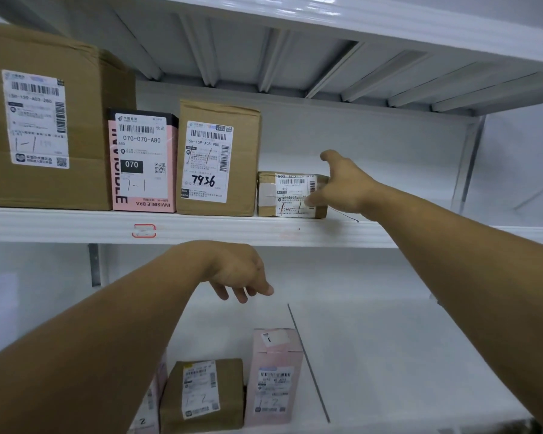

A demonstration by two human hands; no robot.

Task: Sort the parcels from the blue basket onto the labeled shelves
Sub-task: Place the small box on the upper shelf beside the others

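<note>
I log right hand (342,183) spread, fingers touching small parcel (290,195) on upper shelf (295,230), 3 o'clock of 7936 box (217,158); left hand (232,270) slack, empty. Risk, in my judgement: a snagging finger drags it off the lip.

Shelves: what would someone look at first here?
First, the right hand reaching out to touch the small brown box at the right end of the row on the upper shelf. Next, the pink box further left, bright among the brown ones. The left hand hangs loose just below that shelf's edge.
</note>
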